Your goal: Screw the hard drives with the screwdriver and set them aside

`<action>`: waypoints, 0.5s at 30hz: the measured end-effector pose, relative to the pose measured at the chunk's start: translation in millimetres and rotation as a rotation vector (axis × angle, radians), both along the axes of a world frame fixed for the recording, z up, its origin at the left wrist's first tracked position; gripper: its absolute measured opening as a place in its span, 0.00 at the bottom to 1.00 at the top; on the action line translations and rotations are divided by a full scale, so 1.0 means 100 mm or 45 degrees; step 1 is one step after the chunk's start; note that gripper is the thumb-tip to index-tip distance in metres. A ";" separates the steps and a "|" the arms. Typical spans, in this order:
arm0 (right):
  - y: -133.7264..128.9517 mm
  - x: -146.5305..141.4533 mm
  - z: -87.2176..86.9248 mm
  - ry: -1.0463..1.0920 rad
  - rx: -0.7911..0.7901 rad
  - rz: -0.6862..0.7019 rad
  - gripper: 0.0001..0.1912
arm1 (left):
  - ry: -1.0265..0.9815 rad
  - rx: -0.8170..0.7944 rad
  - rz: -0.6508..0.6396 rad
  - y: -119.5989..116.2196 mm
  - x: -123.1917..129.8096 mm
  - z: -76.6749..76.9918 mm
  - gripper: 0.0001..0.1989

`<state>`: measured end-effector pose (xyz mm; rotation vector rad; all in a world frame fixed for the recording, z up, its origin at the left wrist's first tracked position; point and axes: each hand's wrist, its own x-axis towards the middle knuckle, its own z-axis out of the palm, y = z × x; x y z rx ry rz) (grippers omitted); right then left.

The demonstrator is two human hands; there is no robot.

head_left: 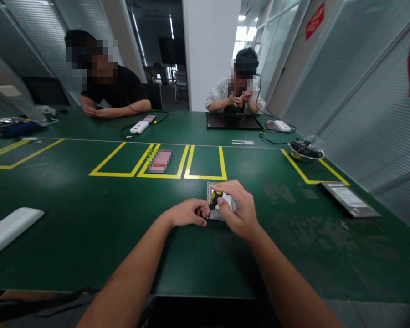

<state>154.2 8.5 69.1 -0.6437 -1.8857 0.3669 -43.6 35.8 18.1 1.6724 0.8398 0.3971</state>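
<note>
A small silver hard drive [214, 214] with a white label lies on the green table in front of me, partly covered by my hands. My left hand [187, 212] is at its left side, fingers curled against the edge. In my right hand [241, 207] is a screwdriver [215, 199] with a short, thick yellow-and-black handle, gripped between thumb and fingers over the drive. The screwdriver's tip is hidden, so I cannot tell what it touches.
Yellow tape outlines mark the green table [116, 255]. A flat metal device [350, 199] and a metal bowl [305, 156] of dark items lie right, a long white object [12, 231] left. Two people sit opposite, near a black panel [234, 121] and white power banks [139, 127].
</note>
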 end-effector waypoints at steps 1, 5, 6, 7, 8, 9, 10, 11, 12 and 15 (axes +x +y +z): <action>0.01 0.00 -0.01 0.003 0.000 0.003 0.16 | -0.012 0.015 0.003 -0.01 0.00 0.00 0.10; 0.04 -0.01 -0.04 0.044 -0.007 -0.070 0.14 | 0.004 0.092 0.038 -0.05 -0.02 -0.01 0.10; 0.04 -0.01 -0.04 0.047 -0.012 -0.082 0.13 | 0.025 0.113 0.048 -0.06 -0.02 -0.01 0.10; 0.04 -0.02 -0.04 0.044 -0.013 -0.086 0.12 | 0.045 0.138 0.060 -0.07 -0.02 -0.02 0.10; 0.04 -0.02 -0.03 0.034 -0.012 -0.081 0.12 | 0.060 0.166 0.075 -0.08 -0.01 -0.03 0.09; 0.04 -0.02 -0.02 0.021 -0.010 -0.068 0.12 | 0.070 0.193 0.093 -0.09 -0.01 -0.05 0.09; 0.03 -0.02 -0.01 0.010 -0.010 -0.051 0.13 | 0.070 0.222 0.119 -0.09 -0.01 -0.07 0.08; 0.03 -0.02 0.00 -0.001 -0.010 -0.030 0.14 | 0.067 0.249 0.149 -0.10 0.00 -0.09 0.08; 0.02 -0.02 0.00 -0.007 -0.015 -0.010 0.15 | 0.069 0.276 0.174 -0.11 0.00 -0.11 0.08; 0.01 -0.02 0.02 -0.005 -0.035 0.032 0.17 | 0.090 0.339 0.199 -0.12 0.00 -0.15 0.07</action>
